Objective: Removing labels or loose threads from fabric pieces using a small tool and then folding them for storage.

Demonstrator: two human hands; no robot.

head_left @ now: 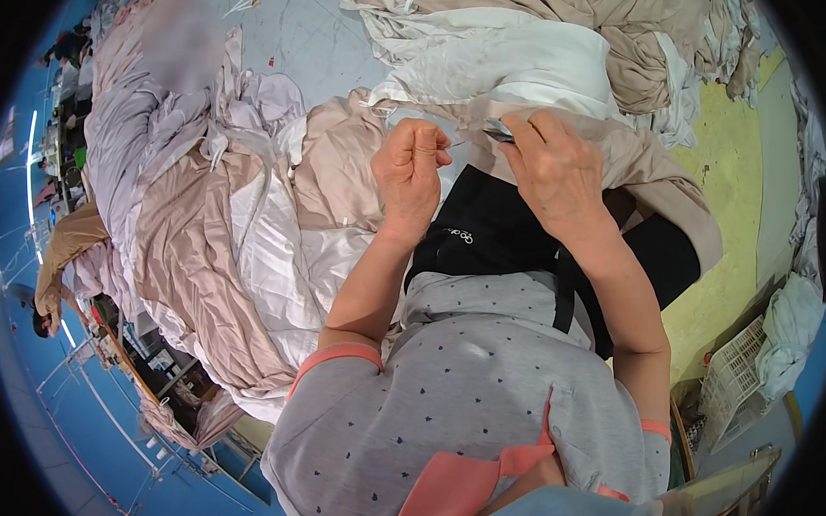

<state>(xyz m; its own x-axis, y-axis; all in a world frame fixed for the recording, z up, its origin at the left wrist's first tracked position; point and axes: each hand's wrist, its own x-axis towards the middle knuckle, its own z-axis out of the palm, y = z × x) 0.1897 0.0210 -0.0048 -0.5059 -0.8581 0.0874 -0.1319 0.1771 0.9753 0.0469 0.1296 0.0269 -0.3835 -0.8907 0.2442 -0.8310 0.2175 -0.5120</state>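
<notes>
My left hand (410, 174) is closed, held up over my lap with its fingers curled in. What it pinches, if anything, is too small to make out; a faint pale line shows beside its fingertips. Across a narrow gap, my right hand (556, 167) grips small dark metal thread snips (499, 133), mostly covered by the fingers. Beige cloth (642, 164) lies behind and below the right hand and drapes over my right leg. A black apron (471, 227) covers my lap under both hands.
Heaped beige cloth (189, 238) and white cloth (281, 263) spread on my left. A white garment (516, 68) lies ahead, with more beige fabric (633, 32) behind it. At right stands a white plastic crate (732, 374). Another person (72, 256) bends at the far left.
</notes>
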